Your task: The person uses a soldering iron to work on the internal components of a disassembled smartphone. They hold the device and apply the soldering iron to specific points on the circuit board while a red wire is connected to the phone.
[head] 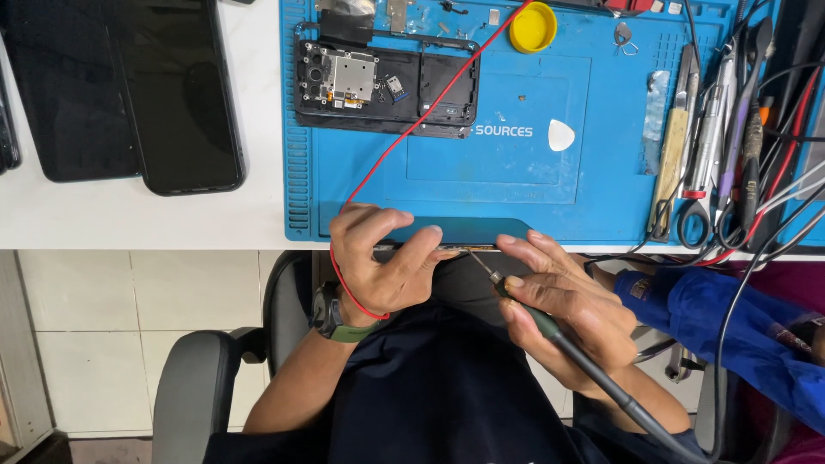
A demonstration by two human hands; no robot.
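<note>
Phone repair workshop, blue repair mat [533, 180], opened phone [385, 86], hand tools [705, 137]

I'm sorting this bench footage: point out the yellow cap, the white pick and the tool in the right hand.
yellow cap [533, 27], head view, middle of its top.
white pick [561, 135], head view, centre of its flat face.
tool [531, 315], head view, green grip in the right hand [563, 311].

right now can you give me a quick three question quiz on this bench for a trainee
1. True or false: the opened phone lies on the blue mat.
2. Which hand holds the corded tool?
3. The small round cap at the mat's top is: A) yellow B) green C) white

Key: 1 true. 2 the right hand; the left hand steadies the thin part at the table edge. 3 A.
</note>
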